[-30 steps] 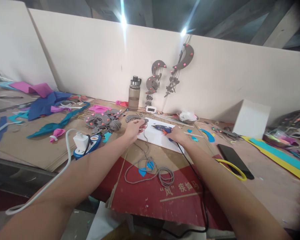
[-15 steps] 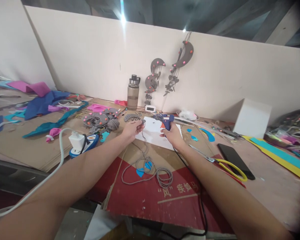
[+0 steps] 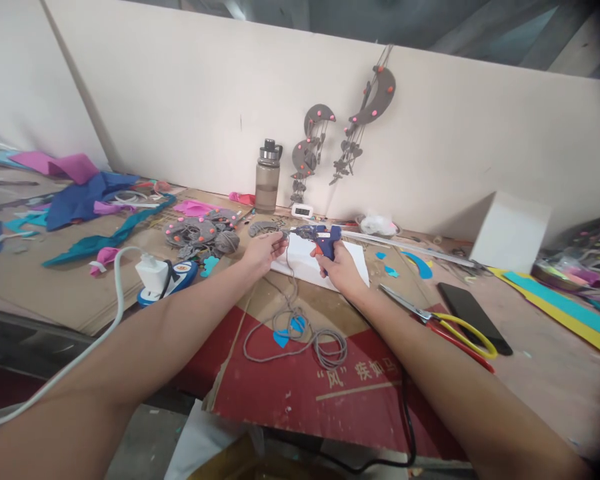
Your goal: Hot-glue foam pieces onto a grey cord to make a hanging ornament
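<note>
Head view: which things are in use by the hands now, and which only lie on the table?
In use: glue gun in right hand; grey cord in left hand; white sheet.
Lying about: scissors, phone, bottle.

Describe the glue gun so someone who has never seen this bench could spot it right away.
Look along the white wall to the water bottle standing at its foot, then right and nearer, to the white sheet on the cardboard. Above it the right hand grips the glue gun: the only blue pistol-shaped tool, nozzle pointing left toward the left hand, which pinches grey cord.
</note>
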### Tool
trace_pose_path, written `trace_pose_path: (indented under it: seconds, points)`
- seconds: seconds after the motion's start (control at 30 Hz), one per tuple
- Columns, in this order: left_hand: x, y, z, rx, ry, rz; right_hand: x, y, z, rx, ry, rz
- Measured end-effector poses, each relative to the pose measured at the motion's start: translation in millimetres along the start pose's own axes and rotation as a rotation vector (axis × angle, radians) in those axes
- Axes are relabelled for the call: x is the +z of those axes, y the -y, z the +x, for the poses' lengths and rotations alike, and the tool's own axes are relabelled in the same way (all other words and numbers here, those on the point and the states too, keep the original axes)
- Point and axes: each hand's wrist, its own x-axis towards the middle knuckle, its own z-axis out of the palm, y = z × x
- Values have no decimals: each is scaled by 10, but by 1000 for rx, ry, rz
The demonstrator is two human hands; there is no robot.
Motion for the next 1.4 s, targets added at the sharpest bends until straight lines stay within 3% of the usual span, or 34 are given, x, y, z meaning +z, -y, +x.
trace_pose_path:
  seconds: [0.6, 1.07, 1.4]
  points:
    - [6, 16, -40, 51, 47, 32, 37, 33, -40, 8, 1, -147]
    - [5, 42, -1, 127, 56, 88, 9, 134, -97, -126, -38, -486]
    - [-3, 59, 31, 170, 58, 129, 7, 149, -105, -147, -41, -528]
